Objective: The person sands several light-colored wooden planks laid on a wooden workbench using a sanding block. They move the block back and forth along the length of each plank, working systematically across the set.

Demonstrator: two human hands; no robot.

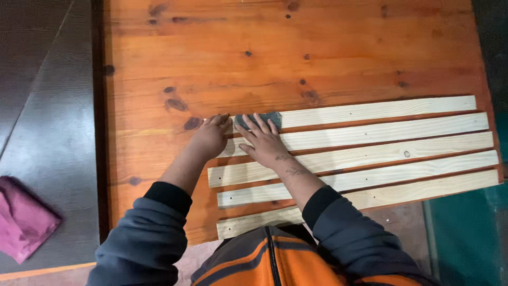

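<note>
Your right hand (263,143) lies flat, fingers spread, pressing a dark sanding pad (260,120) onto the left end of the farthest slat (370,112). Your left hand (210,136) sits just beside it, fingers curled around that same slat end, steadying it at its edge. So neither hand is shut into a fist: the right is open on the pad, the left clasps the slat tip.

Five pale wooden slats (360,159) lie side by side on the orange worktop (264,47), running away to the right of your hands, with narrow gaps between them. Their left ends are staggered; the nearest slat's end sits close to your chest, near the worktop's front edge. Their right ends stop just short of the worktop's right edge.

Beyond your fingertips the worktop is bare knotted board, wide room up to its far edge. To the left of your left hand there is a strip of bare board, then the worktop's dark left edge, and past it a grey floor (53,132) with a pink cloth (21,220) lying well apart
</note>
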